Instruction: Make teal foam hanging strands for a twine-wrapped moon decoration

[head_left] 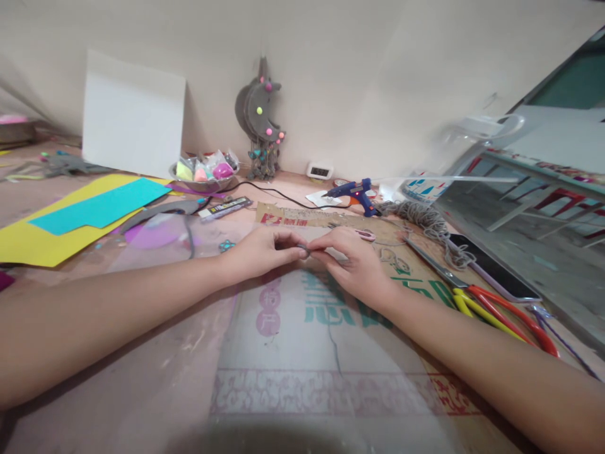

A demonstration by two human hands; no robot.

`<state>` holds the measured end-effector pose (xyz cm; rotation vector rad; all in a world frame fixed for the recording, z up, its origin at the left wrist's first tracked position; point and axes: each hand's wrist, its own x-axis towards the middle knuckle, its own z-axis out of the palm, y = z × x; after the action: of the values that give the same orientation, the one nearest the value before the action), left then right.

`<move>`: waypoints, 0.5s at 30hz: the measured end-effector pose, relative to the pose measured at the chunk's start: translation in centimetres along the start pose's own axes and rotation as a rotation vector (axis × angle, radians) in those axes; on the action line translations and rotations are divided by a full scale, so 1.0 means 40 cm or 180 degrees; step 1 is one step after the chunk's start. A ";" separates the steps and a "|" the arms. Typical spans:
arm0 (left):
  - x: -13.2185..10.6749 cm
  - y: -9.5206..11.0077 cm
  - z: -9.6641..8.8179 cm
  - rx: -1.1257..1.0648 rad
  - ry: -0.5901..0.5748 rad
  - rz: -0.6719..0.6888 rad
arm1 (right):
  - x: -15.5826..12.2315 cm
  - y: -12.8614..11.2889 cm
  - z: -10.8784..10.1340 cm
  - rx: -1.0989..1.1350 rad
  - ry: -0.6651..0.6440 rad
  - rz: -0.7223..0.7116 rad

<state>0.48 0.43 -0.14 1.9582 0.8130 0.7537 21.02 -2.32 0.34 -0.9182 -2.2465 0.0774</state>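
Observation:
My left hand point(269, 252) and my right hand point(352, 261) meet over the middle of the work surface, fingertips pinched close together. Between them is a small bit of grey yarn point(307, 250), mostly covered by the fingers. A thin grey strand point(336, 350) trails on the clear plastic sheet point(165, 353) below my right hand. Just left of my left hand lies a small teal star-like ornament point(227, 246). Under the sheet is a printed cardboard piece point(293, 353). Beyond my right hand, a pink-handled item point(366, 235) is partly hidden.
Scissors point(467, 287), a phone point(496, 265) and a grey yarn bundle point(425, 221) lie right. A blue glue gun point(354, 194) and digital clock point(320, 171) stand behind. Yellow card point(42, 243), blue card point(99, 205) and a bowl rim point(203, 185) are left. A moon decoration point(258, 110) hangs behind.

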 end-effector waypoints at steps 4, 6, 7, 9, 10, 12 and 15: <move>0.005 -0.007 -0.003 -0.0291 0.0024 -0.0099 | 0.000 -0.002 0.001 -0.0029 0.0151 0.0067; 0.007 -0.012 -0.005 -0.0396 -0.0004 -0.0111 | 0.000 -0.003 0.001 -0.0049 0.0202 0.0079; 0.007 -0.013 -0.005 -0.0428 -0.0039 -0.0104 | 0.000 -0.003 0.001 -0.0062 0.0212 0.0059; 0.008 -0.015 -0.005 -0.0444 -0.0098 -0.0087 | 0.000 -0.002 0.001 -0.0103 0.0215 -0.0007; 0.008 -0.014 -0.005 -0.0442 -0.0114 -0.0088 | 0.000 -0.001 0.001 -0.0128 0.0214 -0.0034; 0.008 -0.011 -0.004 -0.0424 -0.0117 -0.0106 | 0.000 0.000 0.001 -0.0171 0.0212 -0.0058; 0.008 -0.005 -0.003 -0.0363 -0.0052 -0.0159 | 0.000 0.002 0.000 -0.0232 0.0172 -0.0098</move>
<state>0.54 0.80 -0.20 1.8339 0.7893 0.7375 21.06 -2.26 0.30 -0.9130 -2.2251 -0.0429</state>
